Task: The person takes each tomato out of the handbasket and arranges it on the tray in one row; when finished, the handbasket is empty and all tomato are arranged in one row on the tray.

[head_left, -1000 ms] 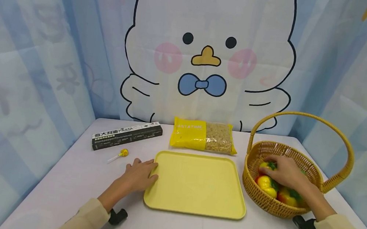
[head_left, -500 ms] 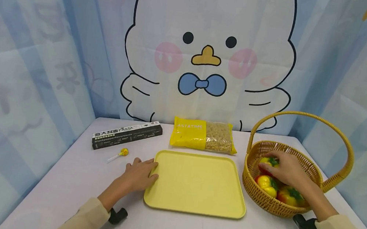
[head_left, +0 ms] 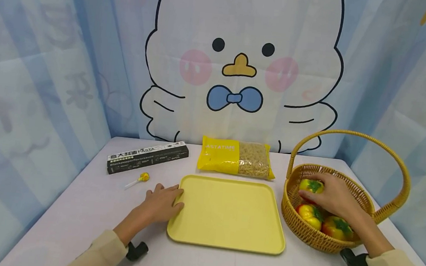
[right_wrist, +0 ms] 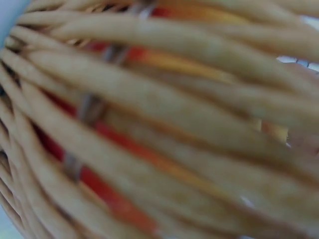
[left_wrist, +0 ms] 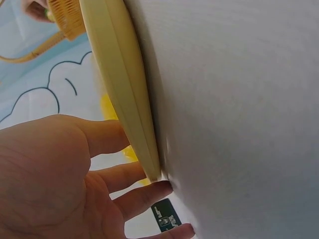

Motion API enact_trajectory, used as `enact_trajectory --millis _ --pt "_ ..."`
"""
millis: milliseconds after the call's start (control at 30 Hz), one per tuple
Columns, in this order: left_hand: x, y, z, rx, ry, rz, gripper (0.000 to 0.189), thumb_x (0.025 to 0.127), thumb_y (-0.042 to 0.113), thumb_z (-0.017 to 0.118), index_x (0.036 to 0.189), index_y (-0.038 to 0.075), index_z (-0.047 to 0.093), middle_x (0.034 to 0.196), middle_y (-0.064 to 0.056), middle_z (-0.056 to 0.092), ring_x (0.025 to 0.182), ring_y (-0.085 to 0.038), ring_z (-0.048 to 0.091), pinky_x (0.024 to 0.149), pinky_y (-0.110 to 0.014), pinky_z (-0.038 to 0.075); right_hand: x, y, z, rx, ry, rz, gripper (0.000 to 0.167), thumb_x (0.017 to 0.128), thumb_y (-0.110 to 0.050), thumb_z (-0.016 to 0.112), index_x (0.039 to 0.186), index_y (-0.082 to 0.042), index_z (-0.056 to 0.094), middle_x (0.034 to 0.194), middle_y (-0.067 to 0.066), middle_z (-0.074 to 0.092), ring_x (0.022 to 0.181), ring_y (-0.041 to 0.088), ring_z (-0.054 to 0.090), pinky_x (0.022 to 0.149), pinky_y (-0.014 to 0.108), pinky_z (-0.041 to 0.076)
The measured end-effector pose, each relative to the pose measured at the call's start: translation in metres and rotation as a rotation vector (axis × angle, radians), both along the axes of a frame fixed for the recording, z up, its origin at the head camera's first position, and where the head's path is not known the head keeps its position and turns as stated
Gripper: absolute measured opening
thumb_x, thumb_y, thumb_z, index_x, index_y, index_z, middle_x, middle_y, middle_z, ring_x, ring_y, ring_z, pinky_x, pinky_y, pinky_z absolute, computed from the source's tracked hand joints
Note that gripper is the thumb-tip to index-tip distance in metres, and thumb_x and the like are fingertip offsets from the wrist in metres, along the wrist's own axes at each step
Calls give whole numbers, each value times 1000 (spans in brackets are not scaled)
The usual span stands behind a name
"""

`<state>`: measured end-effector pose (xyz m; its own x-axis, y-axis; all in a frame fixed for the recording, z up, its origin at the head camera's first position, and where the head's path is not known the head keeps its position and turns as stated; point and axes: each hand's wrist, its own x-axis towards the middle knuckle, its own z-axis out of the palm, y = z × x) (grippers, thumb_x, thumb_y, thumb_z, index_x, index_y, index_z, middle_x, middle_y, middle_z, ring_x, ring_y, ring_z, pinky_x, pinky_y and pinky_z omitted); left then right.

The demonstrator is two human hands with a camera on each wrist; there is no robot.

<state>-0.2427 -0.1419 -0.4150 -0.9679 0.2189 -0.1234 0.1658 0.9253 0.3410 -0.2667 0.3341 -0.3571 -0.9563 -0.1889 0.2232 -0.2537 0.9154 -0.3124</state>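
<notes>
Right hand (head_left: pixel 333 198), gripping the rear fruit (head_left: pixel 311 185) inside the basket (head_left: pixel 302 228), should avoid its handle (head_left: pixel 404 185); left hand (head_left: pixel 161 204), fingers extended, touches the tray (head_left: pixel 230 214).

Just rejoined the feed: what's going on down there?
A person's right hand grips a yellow-and-green fruit-like piece in the wicker basket, near two similar pieces. The left hand touches the left edge of the yellow tray. A yellow bag lies beyond the tray; a pasta box and a lollipop lie to its left.
</notes>
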Motion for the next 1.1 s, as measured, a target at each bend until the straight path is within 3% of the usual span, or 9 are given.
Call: enact_trajectory --millis 167,533,1100 --pt "0 0 1 2 0 -1 53 107 34 58 155 11 55 168 -11 46 124 -37 48 100 -63 38 2 -1 2 10 3 -19 66 91 -44 82 134 3 68 120 31 72 103 41 67 85 58 56" --pt "0 0 0 -12 4 -4 54 106 33 62 154 11 56 167 -11 47 125 -38 49 100 -63 39 4 -8 8 22 41 20 63 91 -41 84 133 3 68 132 32 68 121 54 60 99 69 48" --pt "-1 0 -1 -17 8 -7 54 105 34 63 154 11 56 166 -12 48 124 -37 49 102 -65 38 10 -24 15 -1 70 48 65 89 -45 85 133 -1 67 136 32 65 116 50 63 92 65 52"
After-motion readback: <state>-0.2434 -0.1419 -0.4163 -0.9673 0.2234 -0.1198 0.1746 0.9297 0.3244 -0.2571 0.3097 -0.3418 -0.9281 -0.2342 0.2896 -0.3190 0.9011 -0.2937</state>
